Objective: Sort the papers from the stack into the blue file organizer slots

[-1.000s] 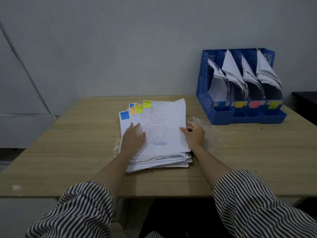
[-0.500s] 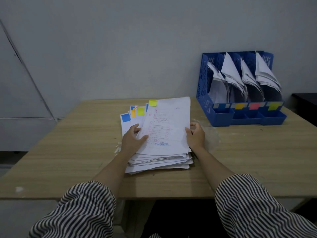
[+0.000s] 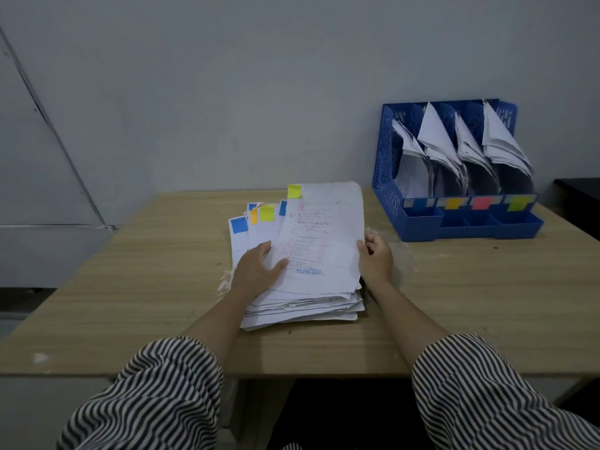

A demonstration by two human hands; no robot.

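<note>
Head view of a paper-sorting task in progress. At centre frame a stack of papers (image 3: 302,303) lies on a wooden table (image 3: 470,303); sheets fanned out at its upper left carry coloured sticky tabs in blue, orange and yellow-green. The top sheet (image 3: 324,235), marked in red and stamped in blue near its lower edge, bears a yellow tab (image 3: 294,191) at its upper left corner and appears raised slightly off the stack along its right side. The left hand (image 3: 258,271) lies on the left part of the stack, its fingers spread and fairly straight, the thumb resting on the top sheet's left edge. The right hand (image 3: 373,258) is at the sheet's right edge with curled fingers that pinch that edge. At the upper right of the frame, against the wall, stands the blue file organizer (image 3: 386,164), well apart from the stack. Its four slots already hold leaning bundles of paper, and the front ledge carries coloured labels: blue at far left, then orange (image 3: 454,203), red (image 3: 480,203) and yellow-green (image 3: 518,203). Progress, as a judgement: sorting is well under way, since every slot is stocked, yet a thick stack remains, so a good share is left. The sheet in hand, going by its tab, probably belongs in the rightmost slot; it has not yet left the stack. Striped sleeves (image 3: 487,401) fill the lower frame.
</note>
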